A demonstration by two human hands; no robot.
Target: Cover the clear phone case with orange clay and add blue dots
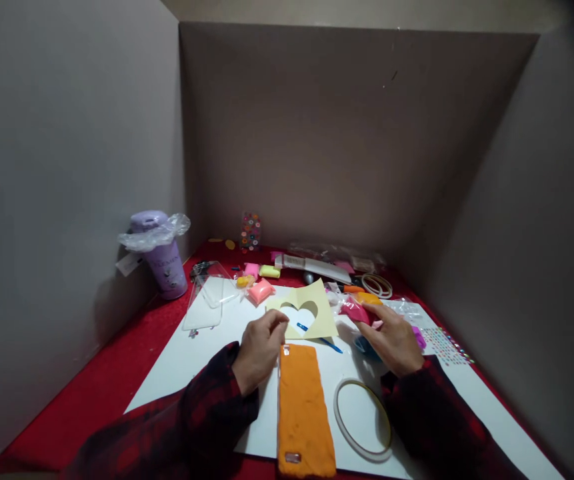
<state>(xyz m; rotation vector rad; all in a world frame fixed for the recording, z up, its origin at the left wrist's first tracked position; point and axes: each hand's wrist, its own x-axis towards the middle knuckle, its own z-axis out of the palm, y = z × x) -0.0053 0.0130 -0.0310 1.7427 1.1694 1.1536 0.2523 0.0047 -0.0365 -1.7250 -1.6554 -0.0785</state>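
An orange clay-covered phone case (307,410) lies at the front of the white board (167,380). My left hand (261,350) is closed just above its top left corner; whatever its fingertips hold, if anything, is too small to make out. At the right, my right hand (391,337) has its fingers on a packet of deep pink clay (354,309). Between the hands lies a yellow paper (324,310) with a heart-shaped hole, and a blue pen (331,345) beneath it. A roll of tape (337,407) lies right of the case.
A purple cup (169,270) stands at the left wall. Clear cases (204,313) lie at the left of the board. Clay packets, including a coral one (261,291), sit behind. Small gems (447,347) lie at the right; a decorated case (251,231) stands at the back.
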